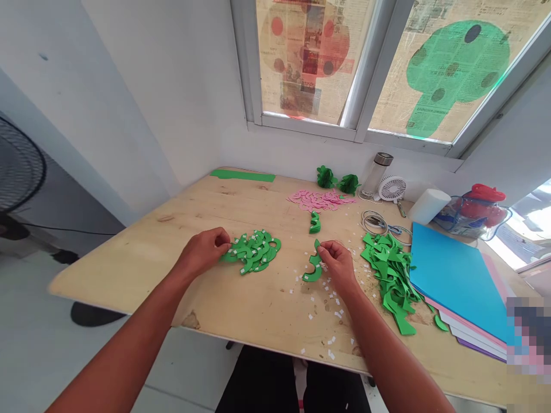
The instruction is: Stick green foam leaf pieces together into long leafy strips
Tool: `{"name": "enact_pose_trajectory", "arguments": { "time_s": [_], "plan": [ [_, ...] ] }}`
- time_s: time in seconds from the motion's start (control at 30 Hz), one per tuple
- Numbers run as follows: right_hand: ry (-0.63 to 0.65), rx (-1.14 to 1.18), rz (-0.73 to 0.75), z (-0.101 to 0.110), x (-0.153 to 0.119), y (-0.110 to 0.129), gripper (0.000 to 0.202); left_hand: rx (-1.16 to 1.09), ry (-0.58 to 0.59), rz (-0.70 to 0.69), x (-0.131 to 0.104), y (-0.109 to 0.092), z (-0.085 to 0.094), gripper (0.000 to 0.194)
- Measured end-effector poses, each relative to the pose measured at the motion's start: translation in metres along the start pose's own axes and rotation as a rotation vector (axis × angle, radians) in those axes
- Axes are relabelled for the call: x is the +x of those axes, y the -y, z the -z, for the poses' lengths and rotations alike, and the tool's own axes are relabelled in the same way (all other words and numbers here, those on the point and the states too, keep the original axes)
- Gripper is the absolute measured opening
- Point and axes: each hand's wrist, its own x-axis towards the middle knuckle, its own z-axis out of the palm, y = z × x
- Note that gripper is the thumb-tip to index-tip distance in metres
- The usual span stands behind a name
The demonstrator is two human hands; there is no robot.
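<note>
My left hand point(209, 248) is closed at the left edge of a pile of green curved pieces point(256, 251) dotted with small white squares, pinching one green piece there. My right hand point(338, 261) pinches the upper end of a green curved piece point(313, 274), also marked with white squares, just above the wooden table point(150, 252) or on it. Beyond it lies a small stack of green curved pieces point(315, 222). Small white paper bits point(331, 339) are scattered below my right hand.
Pink cutouts point(318, 199) and green folded shapes point(326, 176) lie at the back. Green scraps point(394, 275), blue sheets point(456, 281), scissors point(396, 229), a bottle point(376, 175), a small fan point(391, 188), a white roll point(430, 205) and a plastic container point(469, 217) are on the right.
</note>
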Motion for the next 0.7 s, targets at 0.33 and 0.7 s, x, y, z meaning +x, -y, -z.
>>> {"name": "enact_pose_trajectory", "arguments": {
  "time_s": [0.33,0.7],
  "plan": [
    [0.004,-0.004,-0.006,0.002,0.001,0.0,0.029,-0.024,-0.036,0.001,0.003,0.0,0.004,0.024],
    [-0.001,-0.012,-0.007,0.0,0.001,-0.001,0.031,-0.01,-0.167,-0.069,-0.003,0.004,0.004,0.019]
  ]
}}
